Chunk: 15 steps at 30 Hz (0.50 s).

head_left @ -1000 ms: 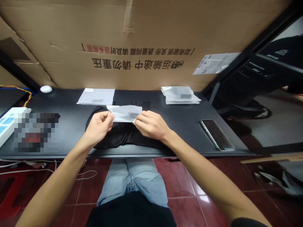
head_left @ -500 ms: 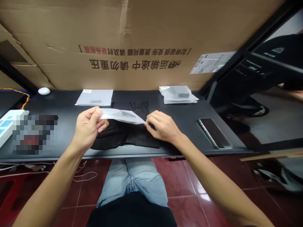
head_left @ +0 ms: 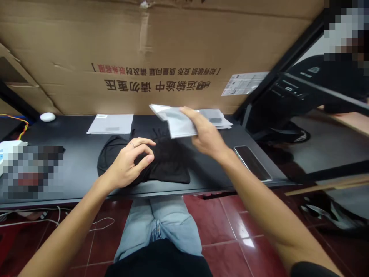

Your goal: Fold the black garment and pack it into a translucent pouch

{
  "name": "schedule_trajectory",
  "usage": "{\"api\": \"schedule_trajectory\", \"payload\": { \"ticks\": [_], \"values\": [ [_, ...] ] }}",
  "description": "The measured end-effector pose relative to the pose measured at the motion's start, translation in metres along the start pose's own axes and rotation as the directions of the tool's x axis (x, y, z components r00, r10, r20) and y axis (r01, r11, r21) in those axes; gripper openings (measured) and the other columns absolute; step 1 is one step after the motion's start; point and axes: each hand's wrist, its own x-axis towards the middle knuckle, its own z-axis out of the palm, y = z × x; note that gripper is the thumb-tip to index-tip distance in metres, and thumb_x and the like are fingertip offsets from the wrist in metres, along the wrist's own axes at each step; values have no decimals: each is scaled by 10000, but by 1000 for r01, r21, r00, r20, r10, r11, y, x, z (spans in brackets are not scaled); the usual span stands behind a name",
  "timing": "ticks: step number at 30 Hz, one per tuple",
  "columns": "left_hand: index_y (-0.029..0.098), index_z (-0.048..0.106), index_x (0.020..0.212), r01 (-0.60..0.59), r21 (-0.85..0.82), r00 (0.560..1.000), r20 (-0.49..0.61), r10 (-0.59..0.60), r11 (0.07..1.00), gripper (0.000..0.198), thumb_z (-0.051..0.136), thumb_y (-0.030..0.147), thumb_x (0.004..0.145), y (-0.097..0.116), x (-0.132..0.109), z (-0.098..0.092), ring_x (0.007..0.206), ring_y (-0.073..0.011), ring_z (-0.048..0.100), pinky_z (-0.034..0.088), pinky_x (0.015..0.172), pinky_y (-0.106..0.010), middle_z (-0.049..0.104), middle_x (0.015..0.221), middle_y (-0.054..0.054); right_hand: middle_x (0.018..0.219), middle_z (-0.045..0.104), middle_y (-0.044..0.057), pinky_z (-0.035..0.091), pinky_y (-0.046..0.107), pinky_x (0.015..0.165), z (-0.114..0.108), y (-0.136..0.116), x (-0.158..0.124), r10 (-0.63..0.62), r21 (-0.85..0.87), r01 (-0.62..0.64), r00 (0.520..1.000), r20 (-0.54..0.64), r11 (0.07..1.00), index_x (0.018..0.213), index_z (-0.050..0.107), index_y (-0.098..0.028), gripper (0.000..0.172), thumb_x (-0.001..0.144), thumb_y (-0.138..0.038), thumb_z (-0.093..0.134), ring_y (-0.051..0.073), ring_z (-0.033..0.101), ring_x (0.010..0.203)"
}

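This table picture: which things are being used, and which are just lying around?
Being used: left hand on black garment; right hand holding frosted plastic bag.
Lying around: smartphone, white mouse, flat plastic bag, stacked plastic bags.

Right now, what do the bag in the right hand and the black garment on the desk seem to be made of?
The bag in the right hand looks like thin, frosted plastic film: it is translucent, with a soft sheen and a slightly crumpled edge. The garment looks like soft, matte black fabric, judging by its loose folds; the fibre cannot be told.
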Motion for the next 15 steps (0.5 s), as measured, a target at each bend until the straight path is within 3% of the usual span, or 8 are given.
{"api": "schedule_trajectory", "payload": {
  "ticks": [3,7,10,15],
  "values": [
    [254,757,1276,3,264,992,120,-36,964,345,567,490,1112,-35,-15,-3,1612,-332,489,312,1394,-599,599,1671,-120,1830,408,102,331,596,1408,-37,82,1,112,-322,-116,993,-29,940,1767,411,-281,1011,822,66,494,343,368,1709],
    [263,654,1532,47,405,979,165,-123,913,483,506,503,1139,-65,-34,4,1697,-352,382,266,1403,-665,491,1776,-125,1813,395,208,386,586,1352,-59,170,-9,293,-495,-236,955,40,836,1756,443,-231,906,900,56,521,386,403,1677],
    [268,602,1605,58,440,977,159,-142,896,539,494,524,1143,-69,-39,8,1702,-349,379,252,1406,-673,462,1799,-129,1806,409,201,416,604,1332,-55,200,-18,304,-493,-209,945,120,844,1747,462,-253,919,887,57,565,392,444,1652],
    [275,596,1619,63,444,978,150,-144,894,551,488,531,1144,-68,-39,9,1700,-332,393,243,1417,-651,474,1794,-121,1795,411,259,369,557,1347,-42,216,-25,278,-467,-159,940,197,870,1730,492,-174,834,925,38,541,369,427,1664]
  ]
}}
